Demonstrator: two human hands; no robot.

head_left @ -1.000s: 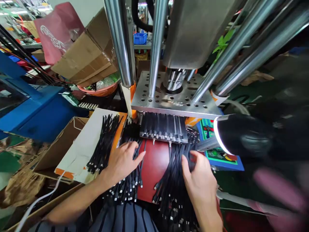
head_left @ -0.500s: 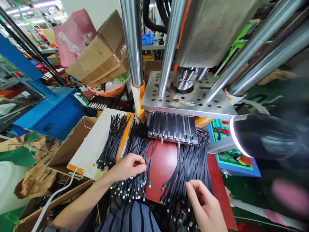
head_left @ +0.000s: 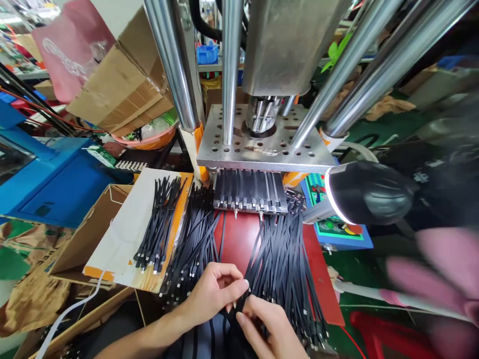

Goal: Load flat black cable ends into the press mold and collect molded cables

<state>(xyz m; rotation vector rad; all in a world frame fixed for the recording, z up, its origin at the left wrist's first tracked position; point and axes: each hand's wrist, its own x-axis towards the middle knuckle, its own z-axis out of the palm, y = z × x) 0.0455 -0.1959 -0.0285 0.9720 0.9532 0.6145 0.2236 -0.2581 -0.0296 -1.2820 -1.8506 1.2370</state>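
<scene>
My left hand (head_left: pixel 217 291) and my right hand (head_left: pixel 267 324) meet low in the middle, just above my lap. Their fingers are closed in a pinch around a short stretch of black cable (head_left: pixel 241 301), much of it hidden by the fingers. Beside my right hand, a thick bunch of flat black cables (head_left: pixel 280 254) with small metal plugs fans over the red board. Another bunch of black cables (head_left: pixel 198 229) lies beyond my left hand. Ahead, several cable ends sit side by side in a metal fixture (head_left: pixel 249 192) beneath the press plate.
The drilled steel press plate (head_left: pixel 262 157) hangs between chrome columns. A white board (head_left: pixel 119 239) with more cables rests over a cardboard box at left. At right stand a lamp (head_left: pixel 366 192) with a lit rim and a blue control box (head_left: pixel 348 239). The red board (head_left: pixel 239 239) lies beneath.
My hands were apart, one over each cable bunch; now they have come together in the middle over a black cable. The view has shifted rightward. The pink blur at right has grown larger.
</scene>
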